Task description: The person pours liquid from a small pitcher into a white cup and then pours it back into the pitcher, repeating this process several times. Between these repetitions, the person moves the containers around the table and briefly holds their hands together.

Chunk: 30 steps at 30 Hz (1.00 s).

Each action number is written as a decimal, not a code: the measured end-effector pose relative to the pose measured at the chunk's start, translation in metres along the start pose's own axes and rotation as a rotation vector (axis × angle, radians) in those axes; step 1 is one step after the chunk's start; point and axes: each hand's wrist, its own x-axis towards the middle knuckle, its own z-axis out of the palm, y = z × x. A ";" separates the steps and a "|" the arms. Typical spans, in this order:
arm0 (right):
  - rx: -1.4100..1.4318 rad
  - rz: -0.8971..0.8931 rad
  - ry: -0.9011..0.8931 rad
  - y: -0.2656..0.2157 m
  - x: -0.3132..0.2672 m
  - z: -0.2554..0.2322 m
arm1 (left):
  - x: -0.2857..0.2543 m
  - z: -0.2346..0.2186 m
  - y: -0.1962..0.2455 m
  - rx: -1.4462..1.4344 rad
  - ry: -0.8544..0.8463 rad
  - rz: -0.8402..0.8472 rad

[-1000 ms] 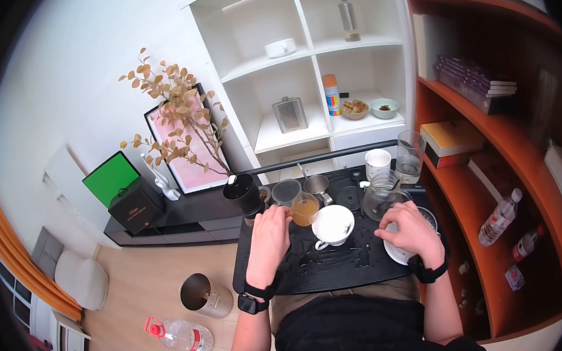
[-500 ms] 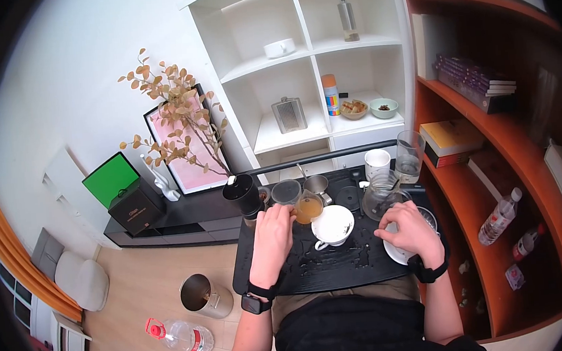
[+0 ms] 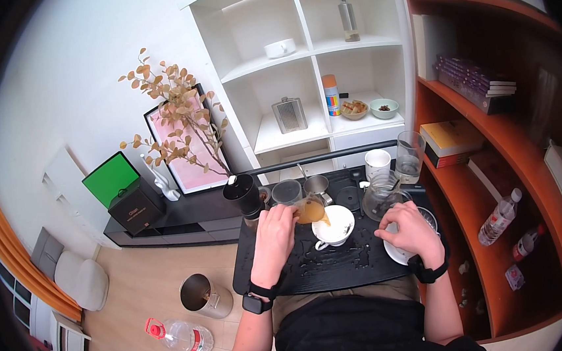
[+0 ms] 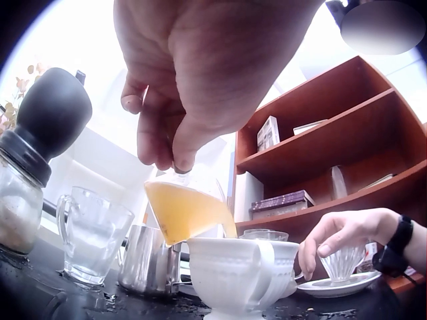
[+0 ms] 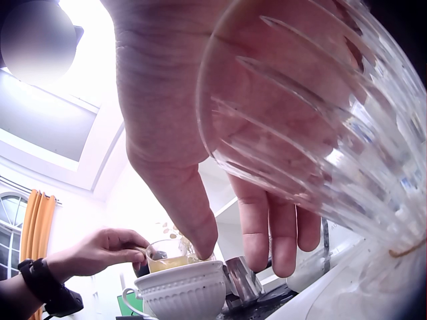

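Note:
My left hand (image 3: 274,237) pinches a small glass pitcher (image 3: 311,210) of amber liquid, tilted over a white cup (image 3: 333,226). In the left wrist view a stream runs from the pitcher (image 4: 190,212) into the cup (image 4: 227,270). My right hand (image 3: 412,232) hangs above a white saucer (image 3: 398,253), fingers loosely bent and holding nothing. Beside that hand, a ribbed clear glass (image 5: 320,127) fills much of the right wrist view; it stands on the saucer in the left wrist view.
Behind the cup stand a metal jug (image 3: 317,186), a glass mug (image 3: 286,192), a glass pot (image 3: 380,201), a white patterned cup (image 3: 378,162) and a tall glass (image 3: 409,159). A black grinder (image 3: 243,193) is at the tray's left. Water drops lie on the black tray (image 3: 302,276).
My left hand has moved slightly right and tipped the pitcher towards the cup; liquid now flows from it. My right hand has stayed in place.

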 end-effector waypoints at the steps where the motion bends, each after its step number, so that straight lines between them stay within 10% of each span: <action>1: 0.000 0.000 0.000 0.000 0.000 0.000 | 0.000 0.000 0.000 -0.009 0.003 0.004; 30: -0.005 -0.017 0.010 0.000 -0.001 0.000 | -0.004 -0.001 0.010 -0.023 -0.004 0.167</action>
